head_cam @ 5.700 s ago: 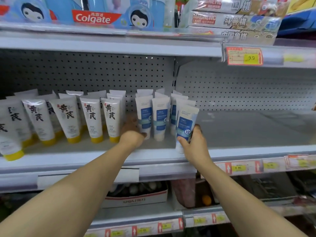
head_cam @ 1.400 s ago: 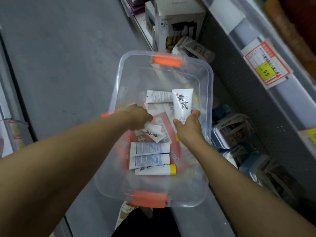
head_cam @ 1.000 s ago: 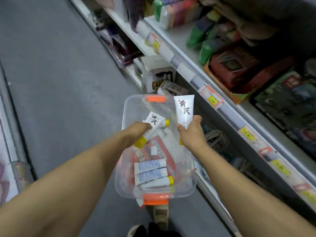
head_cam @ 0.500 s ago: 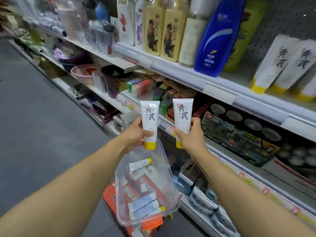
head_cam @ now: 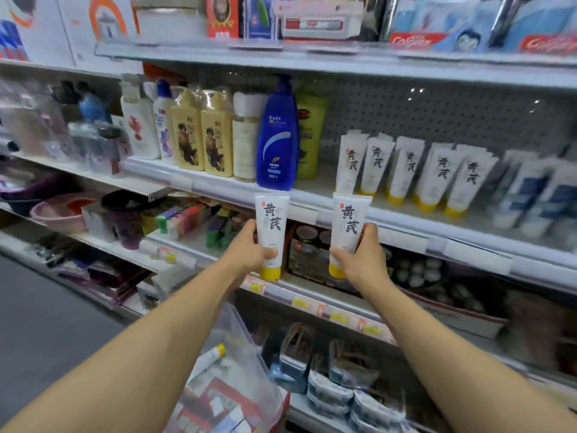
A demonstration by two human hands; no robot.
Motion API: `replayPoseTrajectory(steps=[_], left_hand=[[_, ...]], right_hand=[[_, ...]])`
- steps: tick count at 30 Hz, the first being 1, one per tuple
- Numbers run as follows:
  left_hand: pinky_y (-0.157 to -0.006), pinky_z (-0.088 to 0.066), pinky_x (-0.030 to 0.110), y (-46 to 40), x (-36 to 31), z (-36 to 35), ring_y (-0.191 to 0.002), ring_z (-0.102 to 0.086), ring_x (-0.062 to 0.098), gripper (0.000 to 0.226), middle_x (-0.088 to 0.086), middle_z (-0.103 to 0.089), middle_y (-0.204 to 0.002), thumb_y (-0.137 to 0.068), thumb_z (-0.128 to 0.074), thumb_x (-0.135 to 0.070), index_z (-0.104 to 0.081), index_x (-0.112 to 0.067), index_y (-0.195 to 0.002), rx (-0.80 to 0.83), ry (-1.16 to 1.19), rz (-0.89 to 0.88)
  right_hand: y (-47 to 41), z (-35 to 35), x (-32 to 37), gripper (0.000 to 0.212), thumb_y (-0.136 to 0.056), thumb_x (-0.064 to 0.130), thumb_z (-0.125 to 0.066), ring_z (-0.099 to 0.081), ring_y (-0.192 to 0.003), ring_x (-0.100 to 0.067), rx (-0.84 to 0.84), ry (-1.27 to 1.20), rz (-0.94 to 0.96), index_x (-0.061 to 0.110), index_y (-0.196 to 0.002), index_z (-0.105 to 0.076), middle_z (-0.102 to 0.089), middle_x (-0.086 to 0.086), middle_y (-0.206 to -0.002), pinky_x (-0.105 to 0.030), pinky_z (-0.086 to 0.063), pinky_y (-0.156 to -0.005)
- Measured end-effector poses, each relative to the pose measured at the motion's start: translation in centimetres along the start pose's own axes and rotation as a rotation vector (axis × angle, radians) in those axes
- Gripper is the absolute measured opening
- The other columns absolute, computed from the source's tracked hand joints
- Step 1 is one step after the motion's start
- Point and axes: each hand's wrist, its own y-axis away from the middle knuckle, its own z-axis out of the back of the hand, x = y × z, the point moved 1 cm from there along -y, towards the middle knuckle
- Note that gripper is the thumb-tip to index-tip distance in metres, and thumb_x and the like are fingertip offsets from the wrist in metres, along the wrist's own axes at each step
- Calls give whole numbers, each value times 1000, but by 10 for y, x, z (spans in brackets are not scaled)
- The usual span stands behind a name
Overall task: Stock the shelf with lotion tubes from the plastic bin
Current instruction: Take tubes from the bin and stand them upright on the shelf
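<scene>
My left hand [head_cam: 249,250] grips a white lotion tube with a yellow cap [head_cam: 271,226], held upright, cap down. My right hand [head_cam: 362,260] grips a second matching tube [head_cam: 349,225] the same way. Both tubes hang in front of the shelf edge [head_cam: 406,221], just below it. On that shelf stands a row of several identical yellow-capped tubes [head_cam: 415,173], with blue-labelled white tubes [head_cam: 530,198] to their right. The clear plastic bin [head_cam: 237,354] is low at the bottom centre, with a yellow-capped tube [head_cam: 207,357] and others inside.
Shampoo and lotion bottles, among them a tall blue bottle [head_cam: 276,135], fill the shelf left of the tubes. Toothpaste boxes [head_cam: 468,32] sit on the shelf above. Lower shelves hold jars, boxes and packs. The grey aisle floor [head_cam: 46,332] lies to the left.
I took one tube in each hand out of the bin and raised them. My view swung up from the bin to the shelf, and both tubes now sit nearer the shelf edge.
</scene>
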Motion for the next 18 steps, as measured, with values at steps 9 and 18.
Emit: replayPoseTrajectory(steps=[9,18], left_hand=[[-94,-44,37,-26,-66,-100,-116,-50,22,55,6,-51,-133,-85,-58,5,-37,-16,-132,116,-29,-111],[-94,-42,33,-83,-106,-180,-120,-49,21,56,3,-53,-131,-85,-57,5,-38,-19,-131,32,-53,-223]], right_hand=[[-38,109,-30,43,-82,11,-68,-54,-112,-30,-227,-12,-73,14,-111,-36,-54,-10,-127,-36,-45,-83],[-119,154,-50,44,-81,7,-68,-52,-102,-19,-240,-97,-43,13,-109,-35,-54,-7,-123,-31,-44,-82]])
